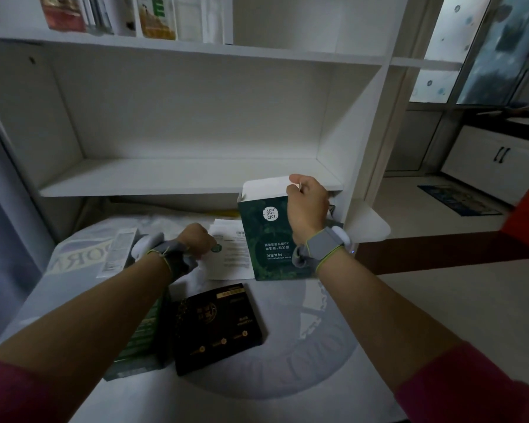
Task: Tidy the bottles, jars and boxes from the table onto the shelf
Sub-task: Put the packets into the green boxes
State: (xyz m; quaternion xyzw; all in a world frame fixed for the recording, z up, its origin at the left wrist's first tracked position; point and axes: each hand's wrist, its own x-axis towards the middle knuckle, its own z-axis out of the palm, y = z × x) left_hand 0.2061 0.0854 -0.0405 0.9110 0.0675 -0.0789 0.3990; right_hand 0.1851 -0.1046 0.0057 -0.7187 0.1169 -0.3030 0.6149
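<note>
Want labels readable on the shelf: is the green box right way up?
Upside down. The green box, gripped at its top by the right hand, shows its lettering inverted.

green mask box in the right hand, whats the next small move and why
Probably lift the green mask box up and forward onto the white shelf: the right hand grips its top edge, the box is upright at the shelf's front edge, and the board there looks bare.

Right hand (307, 206) raised, fingers curled gripping, left hand (196, 239) lower, fingers curled.
</note>
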